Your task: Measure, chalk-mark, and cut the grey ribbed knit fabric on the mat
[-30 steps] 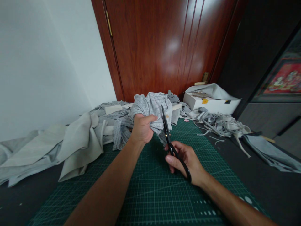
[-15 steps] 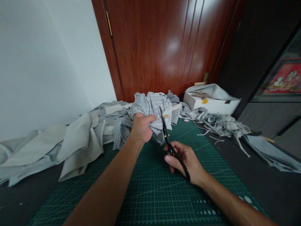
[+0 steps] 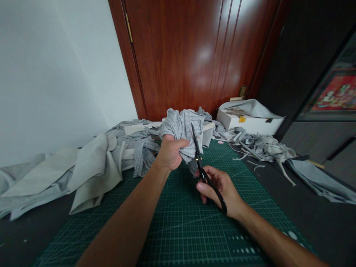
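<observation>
A bunched piece of grey knit fabric (image 3: 182,126) is held up over the green cutting mat (image 3: 178,230). My left hand (image 3: 172,152) is closed on it, thumb pointing right across the cloth. My right hand (image 3: 218,187) grips black scissors (image 3: 207,178) by the handles. Their blades point up and away, lying against the right side of the fabric just past my left thumb. One blade shows in front of the cloth; the other is mostly hidden, so I cannot tell how far apart they are.
Pale fabric pieces (image 3: 94,159) are heaped along the left, beside a grey ribbed scrap (image 3: 144,157). A white box (image 3: 250,124) stands at the back right, in front of a wooden door (image 3: 178,55). Tangled offcuts (image 3: 267,146) and folded cloth (image 3: 319,178) lie on the right.
My left hand and the grey fabric have moved slightly to the right. The scissors have shifted a little right too, with their blades closer in against the cloth.
</observation>
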Available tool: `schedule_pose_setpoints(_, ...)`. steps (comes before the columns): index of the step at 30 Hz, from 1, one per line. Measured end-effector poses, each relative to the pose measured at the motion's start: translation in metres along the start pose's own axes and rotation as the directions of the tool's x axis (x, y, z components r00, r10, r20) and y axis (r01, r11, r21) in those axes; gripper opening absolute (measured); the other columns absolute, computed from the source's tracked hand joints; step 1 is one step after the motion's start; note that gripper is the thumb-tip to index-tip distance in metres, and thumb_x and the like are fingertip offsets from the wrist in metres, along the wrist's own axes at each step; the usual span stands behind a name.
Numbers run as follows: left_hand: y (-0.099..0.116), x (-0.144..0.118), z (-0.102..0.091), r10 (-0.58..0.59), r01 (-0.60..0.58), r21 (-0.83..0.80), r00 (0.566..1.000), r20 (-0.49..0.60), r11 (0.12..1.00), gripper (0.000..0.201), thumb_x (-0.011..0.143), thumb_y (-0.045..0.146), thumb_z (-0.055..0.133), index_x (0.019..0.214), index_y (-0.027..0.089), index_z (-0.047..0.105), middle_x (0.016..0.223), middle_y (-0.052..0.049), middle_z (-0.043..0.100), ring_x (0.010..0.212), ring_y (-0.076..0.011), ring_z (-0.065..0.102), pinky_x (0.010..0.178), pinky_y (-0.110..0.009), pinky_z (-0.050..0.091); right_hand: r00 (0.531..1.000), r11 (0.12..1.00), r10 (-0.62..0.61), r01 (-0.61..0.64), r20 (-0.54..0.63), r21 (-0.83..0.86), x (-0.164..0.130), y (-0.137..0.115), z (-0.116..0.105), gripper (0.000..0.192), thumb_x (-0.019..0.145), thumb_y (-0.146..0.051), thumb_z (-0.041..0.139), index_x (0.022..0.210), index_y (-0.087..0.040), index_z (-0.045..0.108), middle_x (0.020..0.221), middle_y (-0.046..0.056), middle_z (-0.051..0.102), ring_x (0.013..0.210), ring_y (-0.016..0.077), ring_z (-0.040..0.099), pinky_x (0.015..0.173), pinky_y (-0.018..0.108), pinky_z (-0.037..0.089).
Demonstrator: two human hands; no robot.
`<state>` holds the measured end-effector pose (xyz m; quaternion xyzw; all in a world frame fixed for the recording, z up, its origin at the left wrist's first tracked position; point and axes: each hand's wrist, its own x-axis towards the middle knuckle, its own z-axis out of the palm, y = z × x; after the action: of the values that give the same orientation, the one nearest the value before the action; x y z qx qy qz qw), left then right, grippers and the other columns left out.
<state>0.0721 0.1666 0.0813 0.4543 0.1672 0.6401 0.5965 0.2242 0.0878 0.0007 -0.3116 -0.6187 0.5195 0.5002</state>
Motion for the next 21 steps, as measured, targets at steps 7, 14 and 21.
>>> schedule_pose_setpoints(7,-0.0008,-0.0007,-0.0004,0.016,-0.017,0.024,1.000,0.026,1.000,0.069,0.052,0.011,0.084,0.120,0.015,0.075,0.095,-0.007,0.083,0.111,-0.0408,0.076,0.099,-0.053,0.060,1.000,0.999,0.003,-0.003,-0.003,-0.038,-0.0010,-0.0014,0.0006,0.041,0.083,-0.046,0.088,0.097,-0.018,0.061,0.062,-0.007,0.056,0.045,0.0091,0.052,0.043,0.021,0.041)
schedule_pose_setpoints(14,-0.0006,-0.0002,-0.0008,0.028,-0.029,0.041,0.999,0.047,0.999,0.070,0.054,0.013,0.084,0.124,0.016,0.074,0.105,-0.009,0.083,0.115,-0.0411,0.075,0.100,-0.054,0.059,1.000,0.997,0.009,-0.009,0.001,-0.081,-0.0018,-0.0031,0.0019,0.038,0.089,-0.049,0.081,0.099,-0.018,0.061,0.057,-0.009,0.054,0.042,0.0085,0.049,0.043,0.020,0.040)
schedule_pose_setpoints(21,-0.0003,-0.0003,-0.0009,0.037,-0.039,0.041,0.998,0.054,0.998,0.073,0.055,0.015,0.085,0.127,0.016,0.073,0.109,-0.009,0.082,0.117,-0.0412,0.074,0.102,-0.055,0.058,1.000,0.995,0.023,-0.024,-0.008,-0.101,-0.0025,-0.0036,0.0031,0.037,0.090,-0.049,0.079,0.097,-0.018,0.060,0.054,-0.010,0.053,0.040,0.0084,0.048,0.042,0.020,0.038)
